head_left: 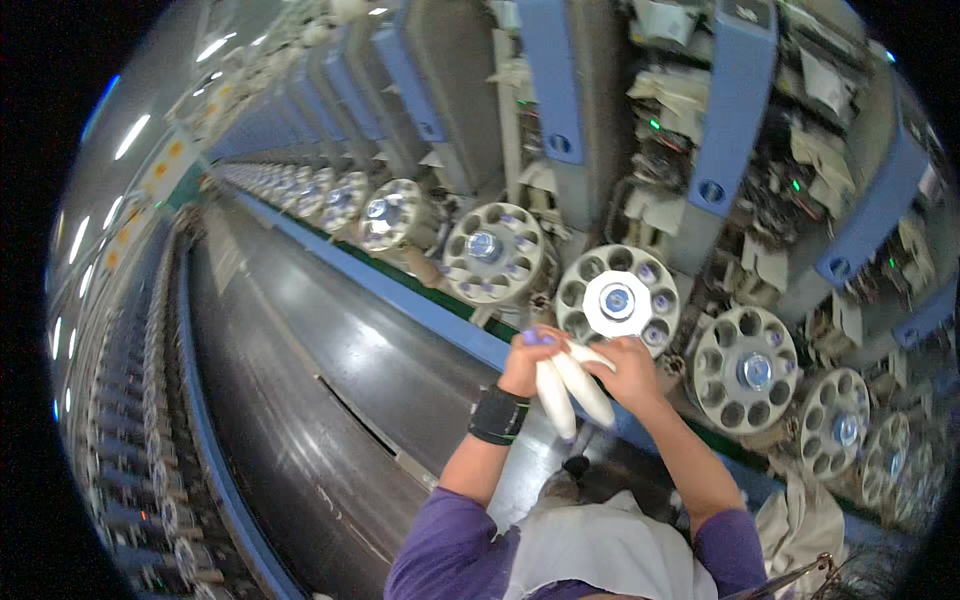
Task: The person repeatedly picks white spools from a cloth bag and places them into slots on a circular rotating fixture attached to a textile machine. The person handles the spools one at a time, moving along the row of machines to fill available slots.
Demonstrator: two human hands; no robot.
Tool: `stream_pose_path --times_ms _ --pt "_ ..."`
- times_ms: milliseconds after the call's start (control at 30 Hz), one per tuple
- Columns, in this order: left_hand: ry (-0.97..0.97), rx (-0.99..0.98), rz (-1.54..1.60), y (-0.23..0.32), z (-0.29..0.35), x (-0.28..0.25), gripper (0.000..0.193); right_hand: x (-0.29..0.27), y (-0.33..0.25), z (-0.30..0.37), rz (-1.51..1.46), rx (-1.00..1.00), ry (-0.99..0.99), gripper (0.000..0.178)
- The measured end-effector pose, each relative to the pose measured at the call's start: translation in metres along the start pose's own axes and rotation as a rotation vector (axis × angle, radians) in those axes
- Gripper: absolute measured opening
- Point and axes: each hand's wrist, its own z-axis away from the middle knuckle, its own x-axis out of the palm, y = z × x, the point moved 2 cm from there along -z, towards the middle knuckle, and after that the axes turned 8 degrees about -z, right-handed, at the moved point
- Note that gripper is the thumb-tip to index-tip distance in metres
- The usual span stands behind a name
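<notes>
My left hand, with a black band at the wrist, is closed around white yarn bobbins with purple tube ends. Two of these bobbins hang down below my fingers, side by side. A purple tube end pokes out at the top of the grip. My right hand is closed at the upper end of a white bobbin, close beside the left; its fingertips are partly hidden. Just beyond both hands is a round pocketed magazine with a shiny centre, several of its pockets holding purple-tipped tubes.
More round magazines run along the machine to the right and far left. Blue upright panels rise behind them. A blue rail edges the machine beside the dark floor. Another machine row stands at left.
</notes>
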Motion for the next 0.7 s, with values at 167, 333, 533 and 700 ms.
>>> stream_pose_path --times_ms 167,333,533,700 --pt "0.138 -0.023 0.217 -0.002 -0.015 -0.020 0.011 0.023 0.003 -0.056 0.198 -0.314 0.055 0.011" --pt "0.389 0.103 -0.072 0.012 -0.037 -0.040 0.014 0.036 0.029 -0.081 -0.036 -0.164 0.032 0.017" --pt "0.702 0.191 -0.582 0.005 -0.070 -0.044 0.019 0.079 0.075 -0.103 -0.256 0.073 0.077 0.019" --pt "0.548 0.120 -0.350 0.000 -0.072 -0.034 0.024 0.087 0.096 -0.103 -1.202 0.531 0.079 0.027"
